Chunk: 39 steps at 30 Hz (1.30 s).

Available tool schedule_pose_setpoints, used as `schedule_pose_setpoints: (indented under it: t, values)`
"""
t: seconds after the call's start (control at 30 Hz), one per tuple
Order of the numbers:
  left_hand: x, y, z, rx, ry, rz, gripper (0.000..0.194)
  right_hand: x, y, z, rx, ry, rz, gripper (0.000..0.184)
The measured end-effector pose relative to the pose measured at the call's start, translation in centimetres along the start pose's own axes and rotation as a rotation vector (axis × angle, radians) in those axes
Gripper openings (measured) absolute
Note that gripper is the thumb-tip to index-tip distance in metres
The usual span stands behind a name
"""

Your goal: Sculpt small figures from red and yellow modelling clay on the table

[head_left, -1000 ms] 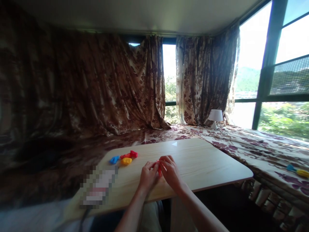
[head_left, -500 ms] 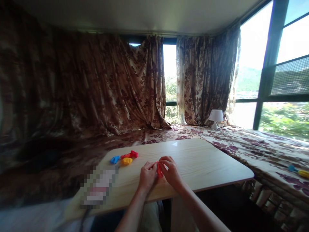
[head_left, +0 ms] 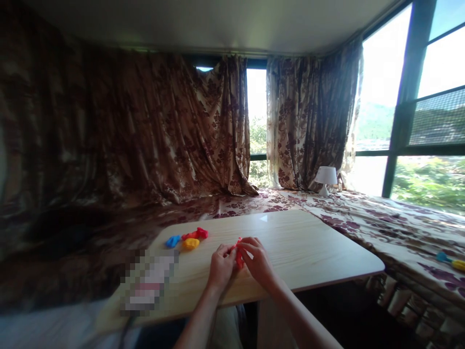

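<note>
My left hand (head_left: 221,267) and my right hand (head_left: 257,261) meet over the middle of a light wooden table (head_left: 319,252). Both pinch a small red limp piece, maybe a balloon (head_left: 238,254), between their fingertips. It stands up between the two hands just above the tabletop. Further left on the table lie three more small pieces close together: a blue one (head_left: 172,240), a red one (head_left: 196,234) and a yellow one (head_left: 190,243).
A blurred-out flat object (head_left: 150,281) lies at the table's near left. A floral cloth (head_left: 392,218) covers the ledge behind and right, with a small white lamp (head_left: 325,178) and a blue-and-yellow thing (head_left: 449,260) at far right. Patterned curtains (head_left: 145,131) hang behind.
My fingers have shifted slightly on the red piece, which now pokes up a bit higher between them. The view has drifted a little; the other pieces have not moved.
</note>
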<state>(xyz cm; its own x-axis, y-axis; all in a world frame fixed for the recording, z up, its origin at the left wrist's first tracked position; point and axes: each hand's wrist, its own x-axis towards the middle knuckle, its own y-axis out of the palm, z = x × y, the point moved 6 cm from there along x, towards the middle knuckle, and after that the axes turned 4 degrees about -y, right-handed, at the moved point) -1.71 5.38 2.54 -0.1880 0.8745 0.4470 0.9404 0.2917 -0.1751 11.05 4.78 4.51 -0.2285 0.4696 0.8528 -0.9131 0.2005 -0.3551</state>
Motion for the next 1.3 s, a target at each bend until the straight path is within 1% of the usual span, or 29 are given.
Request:
schedule_pose_setpoints:
  t: [0.13, 0.23, 0.4, 0.57, 0.73, 0.83, 1.0, 1.2, 1.3]
  values:
    - [0.0, 0.0, 0.0, 0.034, 0.031, 0.009, 0.020, -0.1, -0.2, -0.1, 0.001, 0.011, -0.021, 0.016]
    - [-0.1, 0.2, -0.3, 0.057, 0.052, 0.025, 0.020, -0.1, -0.3, -0.1, -0.003, 0.029, -0.026, 0.016]
    - [-0.1, 0.3, -0.1, 0.041, 0.016, 0.033, 0.021, -0.2, -0.3, -0.6, 0.004, 0.069, -0.044, 0.016]
    - [-0.2, 0.0, -0.4, 0.030, 0.038, 0.013, 0.020, -0.1, -0.1, -0.7, 0.015, 0.066, -0.016, 0.014]
    - [-0.3, 0.2, -0.8, 0.034, 0.062, 0.045, 0.020, -0.1, -0.3, -0.6, 0.003, 0.065, -0.032, 0.014]
    - [-0.3, 0.3, -0.7, 0.041, 0.045, 0.046, 0.020, -0.2, -0.4, -0.9, 0.030, 0.089, -0.062, 0.014]
    - [-0.2, 0.5, -0.2, -0.019, -0.009, 0.077, 0.023, -0.3, -0.3, -1.9, 0.117, 0.181, -0.106, 0.015]
    - [-0.4, 1.1, 0.3, -0.038, -0.064, 0.113, 0.026, -0.4, -0.3, -2.2, 0.163, 0.210, -0.106, 0.013]
    - [-0.5, 1.4, 0.2, -0.041, -0.070, 0.130, 0.025, -0.4, -0.3, -2.4, 0.233, 0.266, -0.089, 0.015]
